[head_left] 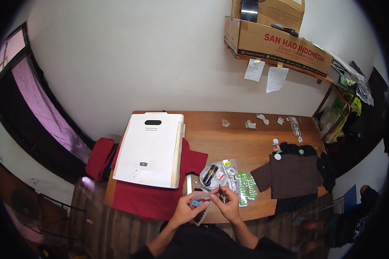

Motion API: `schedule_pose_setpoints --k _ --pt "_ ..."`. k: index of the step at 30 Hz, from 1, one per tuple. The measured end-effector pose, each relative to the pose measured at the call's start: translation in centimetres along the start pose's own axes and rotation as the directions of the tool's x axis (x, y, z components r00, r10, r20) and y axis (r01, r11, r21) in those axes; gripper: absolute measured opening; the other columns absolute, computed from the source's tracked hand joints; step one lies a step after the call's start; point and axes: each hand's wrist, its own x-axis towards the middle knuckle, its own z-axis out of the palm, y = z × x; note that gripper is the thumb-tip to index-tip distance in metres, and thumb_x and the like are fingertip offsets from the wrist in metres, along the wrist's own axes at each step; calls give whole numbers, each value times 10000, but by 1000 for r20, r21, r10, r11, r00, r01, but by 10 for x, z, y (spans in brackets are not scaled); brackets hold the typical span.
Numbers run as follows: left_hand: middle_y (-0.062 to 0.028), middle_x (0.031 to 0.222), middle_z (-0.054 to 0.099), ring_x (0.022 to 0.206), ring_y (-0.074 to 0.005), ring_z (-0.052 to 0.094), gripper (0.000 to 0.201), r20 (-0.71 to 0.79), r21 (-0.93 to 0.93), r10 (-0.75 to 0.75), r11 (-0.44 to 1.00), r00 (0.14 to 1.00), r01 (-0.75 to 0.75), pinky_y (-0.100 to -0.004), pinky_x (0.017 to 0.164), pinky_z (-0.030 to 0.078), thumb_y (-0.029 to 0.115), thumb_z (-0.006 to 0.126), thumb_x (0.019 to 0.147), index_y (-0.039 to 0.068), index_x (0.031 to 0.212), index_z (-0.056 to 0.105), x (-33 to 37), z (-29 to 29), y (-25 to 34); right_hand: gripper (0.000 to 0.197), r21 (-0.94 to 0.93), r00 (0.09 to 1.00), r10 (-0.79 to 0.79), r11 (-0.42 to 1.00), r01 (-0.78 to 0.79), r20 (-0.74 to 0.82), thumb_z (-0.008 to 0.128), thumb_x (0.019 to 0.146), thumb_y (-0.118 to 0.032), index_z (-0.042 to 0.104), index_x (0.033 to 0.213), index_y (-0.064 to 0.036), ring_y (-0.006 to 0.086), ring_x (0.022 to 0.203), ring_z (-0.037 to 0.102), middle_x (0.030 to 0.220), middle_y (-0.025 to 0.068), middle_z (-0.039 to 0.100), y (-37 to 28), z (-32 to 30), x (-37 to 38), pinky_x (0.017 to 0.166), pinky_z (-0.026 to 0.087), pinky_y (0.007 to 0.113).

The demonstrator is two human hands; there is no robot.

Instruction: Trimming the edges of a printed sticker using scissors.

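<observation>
Near the table's front edge, my left hand (186,210) grips a translucent film piece (202,218) bearing a blue and dark red print. My right hand (227,208) is closed around a slim, dark, pointed tool (221,193), whose exact kind is too small to make out. Its fingertips meet the film's upper edge, close to my left fingers. Just beyond my hands lies a clear plastic tray (206,182) with a dark bottle (210,175) in it. Printed transfer films with green lettering (246,187) lie to the right of the tray.
A white slab-like device (149,142) rests over a red shirt (136,203) at left. Folded brown shirts (296,175) lie at right. Film scraps (250,124) line the table's (229,140) back. A cardboard box (281,45) sits on a wall shelf. Another person (341,226) is at the far right.
</observation>
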Motion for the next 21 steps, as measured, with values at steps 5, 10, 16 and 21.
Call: schedule_pose_setpoints --k 5,10,16,21 --pt "-2 746 630 638 -26 520 227 7 106 -147 984 989 145 -179 557 425 164 665 806 -10 950 649 -2 -14 -1 136 7 999 -18 1000 18 -47 620 804 -5 546 917 -9 36 760 506 840 2 558 -12 12 4 680 400 171" --pt "-9 760 639 628 -23 520 225 23 73 -15 997 1000 13 -173 553 423 160 668 802 3 963 651 2 -20 4 179 -39 999 -45 998 45 5 593 827 -2 525 991 12 40 799 526 896 28 569 0 16 3 684 422 173" --pt "-33 747 646 645 -48 570 194 -13 -23 -20 1000 1000 19 -182 565 454 125 646 815 -14 950 641 7 -33 12 189 -114 982 -191 975 190 8 539 866 -26 523 1049 18 58 802 520 882 32 568 -7 34 11 707 423 191" --pt "-71 738 640 621 -91 601 171 -91 -164 -46 986 995 31 -203 564 484 84 617 831 -50 938 611 13 -38 31 336 -149 984 -161 974 170 72 376 957 -235 450 1206 -22 -16 498 298 785 2 491 -20 42 16 454 216 131"
